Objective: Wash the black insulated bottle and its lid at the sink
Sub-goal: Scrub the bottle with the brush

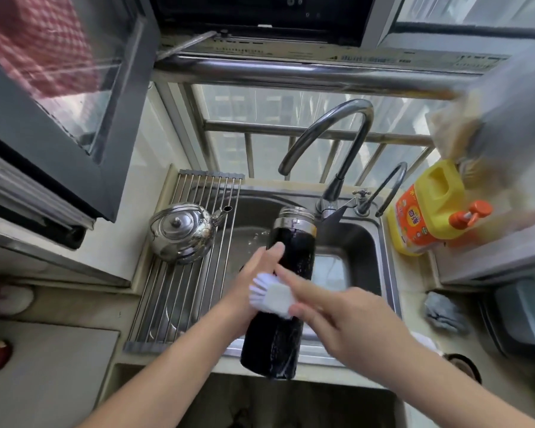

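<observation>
While left hand (250,281) grips bottle (294,251), right hand (355,322) holds brush (274,297).

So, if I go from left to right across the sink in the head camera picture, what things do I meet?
shiny kettle → black bottle → yellow soap jug
</observation>
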